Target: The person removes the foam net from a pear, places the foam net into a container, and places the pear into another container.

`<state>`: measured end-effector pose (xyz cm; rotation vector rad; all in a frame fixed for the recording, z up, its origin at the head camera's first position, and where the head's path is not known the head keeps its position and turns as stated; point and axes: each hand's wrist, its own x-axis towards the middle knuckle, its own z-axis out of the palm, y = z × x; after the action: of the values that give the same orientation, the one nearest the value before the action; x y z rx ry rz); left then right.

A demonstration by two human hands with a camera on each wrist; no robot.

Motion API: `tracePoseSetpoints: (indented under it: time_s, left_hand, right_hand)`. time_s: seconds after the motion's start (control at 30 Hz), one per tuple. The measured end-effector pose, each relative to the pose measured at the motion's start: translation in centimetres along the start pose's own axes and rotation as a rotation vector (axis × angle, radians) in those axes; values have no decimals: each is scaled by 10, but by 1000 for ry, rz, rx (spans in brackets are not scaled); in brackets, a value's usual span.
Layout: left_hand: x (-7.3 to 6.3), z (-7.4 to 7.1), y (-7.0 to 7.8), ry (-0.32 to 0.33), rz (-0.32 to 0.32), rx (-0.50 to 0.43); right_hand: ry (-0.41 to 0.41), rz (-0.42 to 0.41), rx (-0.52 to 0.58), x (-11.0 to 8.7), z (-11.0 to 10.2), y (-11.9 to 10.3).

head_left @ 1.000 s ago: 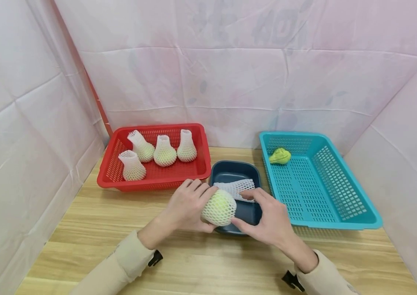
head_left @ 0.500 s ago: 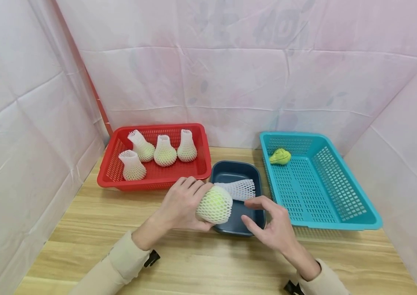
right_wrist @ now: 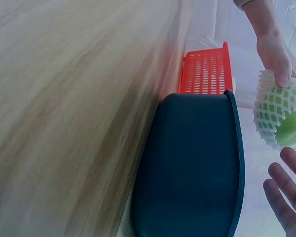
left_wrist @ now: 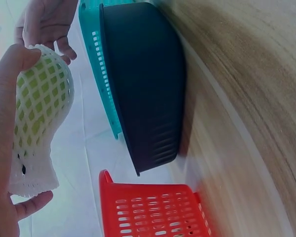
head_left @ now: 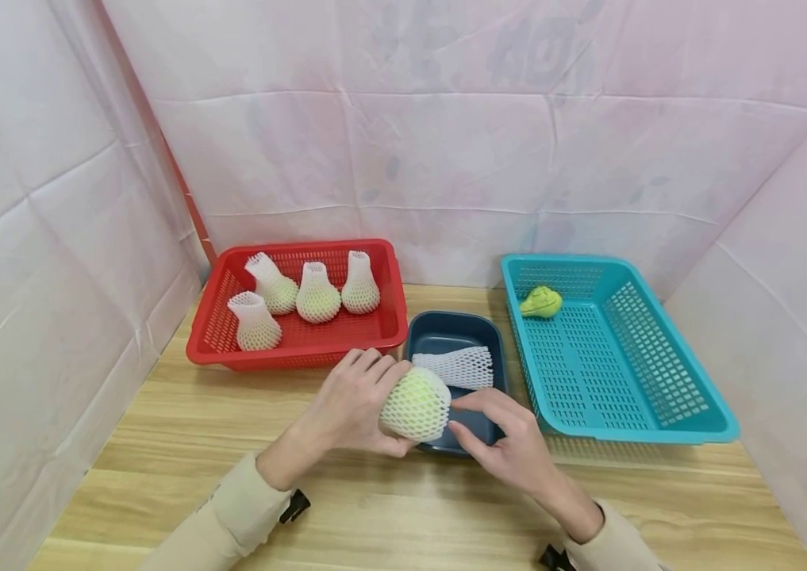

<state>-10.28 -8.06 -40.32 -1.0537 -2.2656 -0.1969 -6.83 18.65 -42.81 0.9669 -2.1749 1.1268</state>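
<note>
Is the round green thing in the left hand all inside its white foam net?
No, the round green thing shows bare beyond the white foam net.

Faint grey, letter-like marks (head_left: 535, 47) high on the pinkish back curtain (head_left: 439, 159); too pale and blurred to make out; no word, number, brand or sign legible in any view.

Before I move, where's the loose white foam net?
In the head view, the loose white foam net lies inside the dark blue bin, between the red basket and turquoise basket, just beyond the netted fruit in the left hand.
</note>
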Motion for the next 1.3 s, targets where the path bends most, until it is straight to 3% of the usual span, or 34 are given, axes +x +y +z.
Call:
tracePoseSetpoints:
  time_s: [0.37,0.7,0.97,1.3]
  left_hand:
    - [-2,4,2,-7,5,12]
    - [-1,4,4,-3,19,14]
    - [0,5,5,-17,28,19]
    - [1,6,7,-28,47,58]
  right_hand:
    - [-22,58,-6,3,1,-2]
    - [-13,4,-14,5,0,2]
    - [-26,-41,-105,10,-3,0]
    - [-106,-11,-221,16,-2,0]
